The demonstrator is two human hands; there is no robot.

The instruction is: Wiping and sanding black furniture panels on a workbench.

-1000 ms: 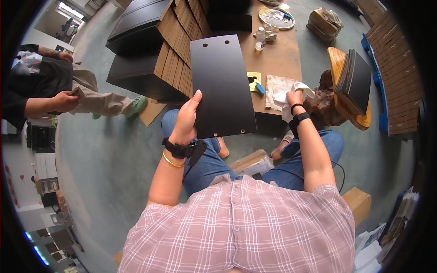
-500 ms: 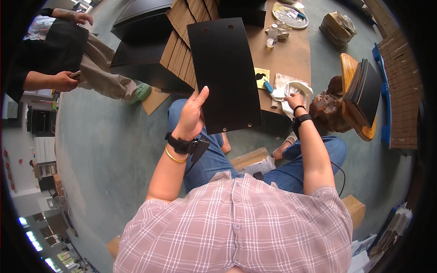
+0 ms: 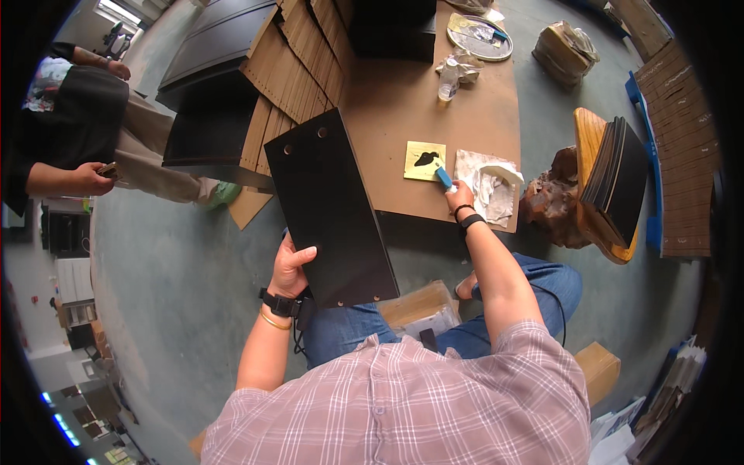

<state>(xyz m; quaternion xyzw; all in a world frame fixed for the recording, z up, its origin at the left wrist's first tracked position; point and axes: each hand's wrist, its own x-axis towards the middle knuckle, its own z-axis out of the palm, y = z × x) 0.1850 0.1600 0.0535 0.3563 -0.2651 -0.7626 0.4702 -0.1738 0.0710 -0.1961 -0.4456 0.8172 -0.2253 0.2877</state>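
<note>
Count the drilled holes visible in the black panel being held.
4: two near the far edge of the black panel, at and; two near the near edge, at and. The left hand may hide others.

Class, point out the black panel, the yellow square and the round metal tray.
black panel (image 3: 329, 209), head view, middle of its face
yellow square (image 3: 418, 167), head view, lower left part
round metal tray (image 3: 465, 40), head view, left rim

Bare brown board (image 3: 403, 101) is left open on the low table between the black panel (image 3: 329, 209) on the left and the yellow sheet (image 3: 425, 160) and crumpled cloth (image 3: 484, 186) on the right. The far end is blocked by a bottle (image 3: 447, 80) and round tray (image 3: 479, 37); the left by stacked wooden slats (image 3: 298, 70).
</note>
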